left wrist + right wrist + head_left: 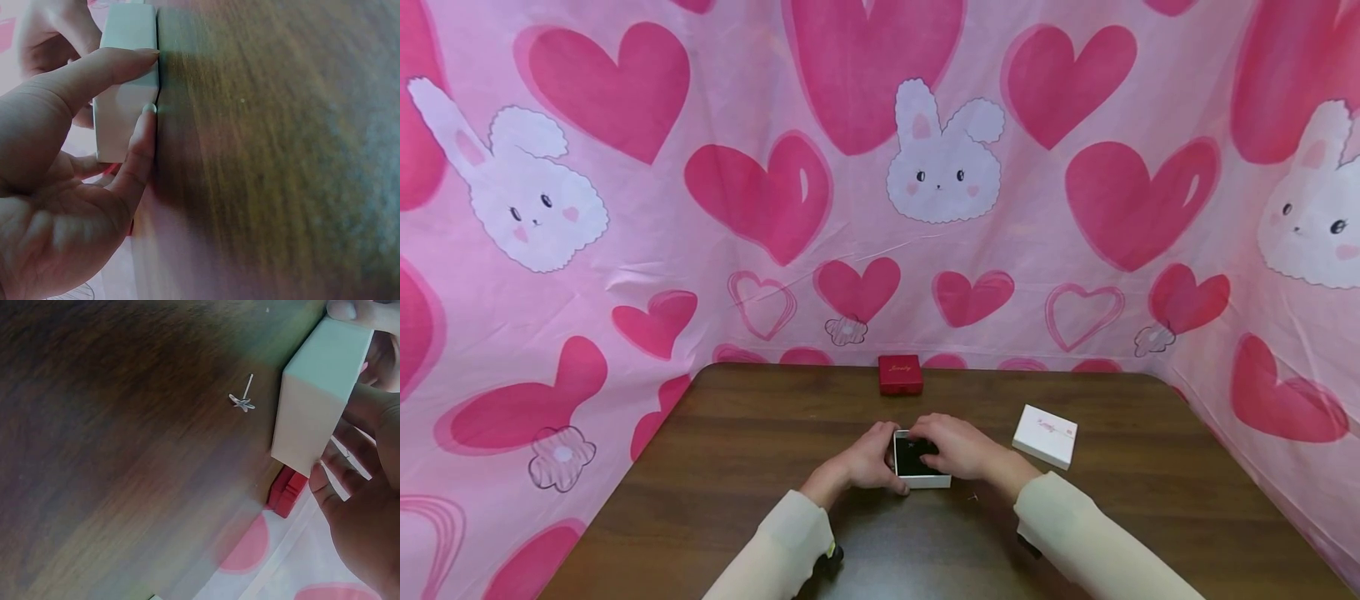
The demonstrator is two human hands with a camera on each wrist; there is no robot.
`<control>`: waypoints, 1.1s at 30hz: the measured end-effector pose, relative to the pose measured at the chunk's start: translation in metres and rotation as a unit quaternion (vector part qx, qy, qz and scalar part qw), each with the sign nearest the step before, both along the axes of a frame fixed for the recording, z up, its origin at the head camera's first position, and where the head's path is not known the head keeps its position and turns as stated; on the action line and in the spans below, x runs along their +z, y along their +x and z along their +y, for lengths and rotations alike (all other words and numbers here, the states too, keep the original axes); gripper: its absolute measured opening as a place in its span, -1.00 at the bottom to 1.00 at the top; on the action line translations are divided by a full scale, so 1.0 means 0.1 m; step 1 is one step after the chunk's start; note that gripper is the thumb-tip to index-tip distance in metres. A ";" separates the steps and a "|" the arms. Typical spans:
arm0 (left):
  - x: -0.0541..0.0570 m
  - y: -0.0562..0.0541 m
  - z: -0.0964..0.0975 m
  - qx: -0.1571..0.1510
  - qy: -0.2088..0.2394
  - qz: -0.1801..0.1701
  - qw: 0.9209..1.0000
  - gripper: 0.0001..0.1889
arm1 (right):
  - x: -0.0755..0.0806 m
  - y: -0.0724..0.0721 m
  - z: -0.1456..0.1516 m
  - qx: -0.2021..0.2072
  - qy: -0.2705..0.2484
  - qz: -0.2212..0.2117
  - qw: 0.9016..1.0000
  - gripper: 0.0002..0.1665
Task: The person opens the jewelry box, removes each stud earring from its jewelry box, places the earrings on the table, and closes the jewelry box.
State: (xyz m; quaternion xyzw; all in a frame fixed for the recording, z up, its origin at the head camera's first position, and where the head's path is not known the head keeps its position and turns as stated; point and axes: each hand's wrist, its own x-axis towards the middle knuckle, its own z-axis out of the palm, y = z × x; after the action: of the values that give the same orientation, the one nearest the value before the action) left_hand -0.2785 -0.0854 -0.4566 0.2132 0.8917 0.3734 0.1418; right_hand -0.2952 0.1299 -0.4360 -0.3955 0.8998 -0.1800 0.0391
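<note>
A small white jewelry box [923, 482] with a black insert [910, 457] sits uncovered on the table between both hands. My left hand [874, 458] grips its left side, the thumb along the front wall and other fingers around the side and back. My right hand [953, 446] reaches over the right side, its thumb and forefinger bent down at the insert and another fingertip at the box's corner. I cannot tell whether it pinches anything. On the insert shows a tiny pale mark [911, 445]. A star-shaped stud earring [242, 403] lies on the wood beside the box.
A white lid [1046, 436] with red lettering lies to the right on the brown table [760, 433]. Behind the box stands a closed red jewelry box [900, 375] at the table's back edge. Pink cloth [865, 242] with hearts and rabbits hangs around the table.
</note>
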 end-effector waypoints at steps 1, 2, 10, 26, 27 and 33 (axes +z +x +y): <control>0.00 0.00 0.00 -0.001 0.000 0.000 1.000 -0.21 | 0.00 0.00 0.00 0.001 0.001 0.003 1.000 -0.57; 0.00 0.00 0.00 0.000 0.000 0.001 1.000 -0.21 | -0.01 0.00 0.00 0.002 0.002 0.005 1.000 -0.56; 0.02 0.02 0.01 -0.002 0.002 0.009 1.000 -0.20 | -0.03 -0.01 -0.03 0.026 0.028 0.057 0.998 -0.56; 0.01 0.03 0.00 -0.007 0.011 0.012 1.000 -0.23 | -0.05 0.00 -0.09 0.043 0.076 0.143 0.986 -0.76; 0.01 0.02 0.00 -0.006 0.011 0.011 1.000 -0.23 | -0.05 0.00 -0.10 0.041 0.076 0.144 0.986 -0.77; -0.02 0.01 0.00 -0.005 0.008 0.012 1.000 -0.21 | -0.06 0.01 -0.13 0.024 0.077 0.144 0.986 -0.79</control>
State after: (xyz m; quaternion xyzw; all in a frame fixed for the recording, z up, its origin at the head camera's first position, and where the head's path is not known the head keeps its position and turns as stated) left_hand -0.2777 -0.0856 -0.4582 0.2231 0.8891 0.3776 0.1311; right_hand -0.2945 0.1170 -0.4422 -0.4342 0.8976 -0.0508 -0.0561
